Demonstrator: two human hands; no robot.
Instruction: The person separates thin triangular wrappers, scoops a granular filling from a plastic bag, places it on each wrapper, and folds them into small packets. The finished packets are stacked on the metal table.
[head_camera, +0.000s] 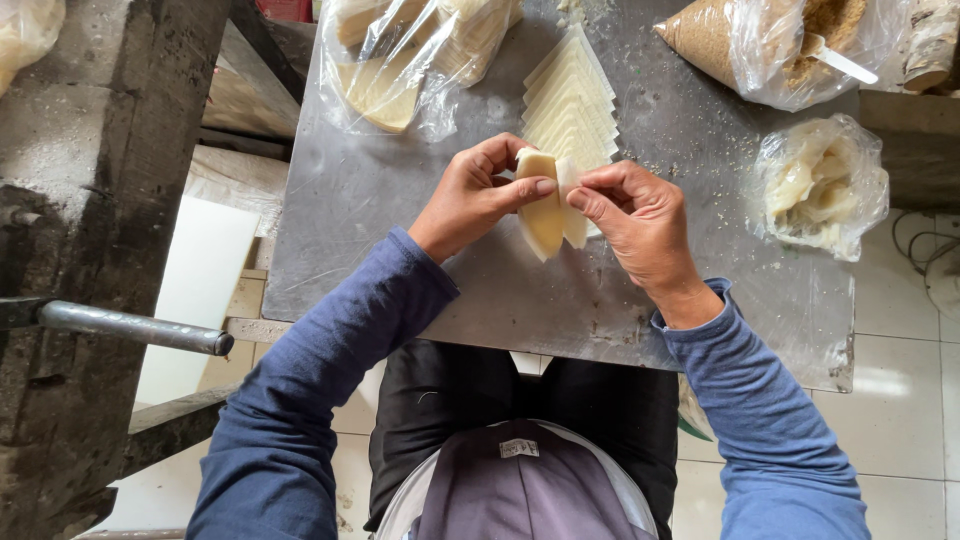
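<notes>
The fingers (530, 186) of the left hand (470, 200) are pressed against a pale yellow wrapper (543, 215), with the thumb laid across its upper front face. The fingers of the right hand (640, 225) pinch the white edge of the same wrapper from the other side. Both hands hold the wrapper just above the tabletop (400, 200), near its centre, with the pointed lower end facing the person.

Directly behind the hands, a fanned stack of wrappers (570, 100) lies flat on the tabletop, and its near end is hidden by the fingers. A clear bag of wrappers (400, 60) rests at the far left of the tabletop. A clear bag of brown powder (730, 40) with a white scoop (840, 62) in it sits at the far right corner. A smaller bag of white pieces (820, 185) lies to the right of the right hand, apart from it. A metal bar (130, 327) projects from the dark frame at left.
</notes>
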